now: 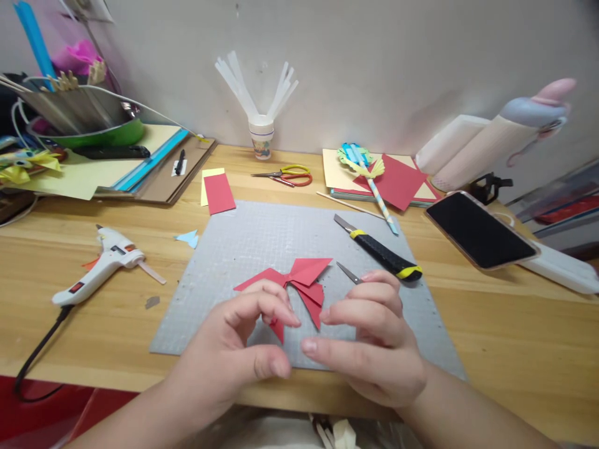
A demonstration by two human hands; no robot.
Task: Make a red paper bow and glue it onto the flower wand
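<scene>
One red folded paper [306,274] is lying at the centre of one grey mat [234,249], the left hand [224,355], released, touching its near part, the right hand [379,349] curling, grip not discernible, beside one metal tip [349,272] and one knife [381,254].

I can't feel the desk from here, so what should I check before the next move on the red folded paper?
Placement: red folded paper lies on the cutting mat: ok.
In a grip: left hand and right hand at it, thumbs apart from fingers: not ok.
Blade: utility knife, extended, near right hand: not ok.
Loose or held: grey pointed tip by right fingers: cannot tell.
Heat: glue gun away from both hands: ok.
</scene>
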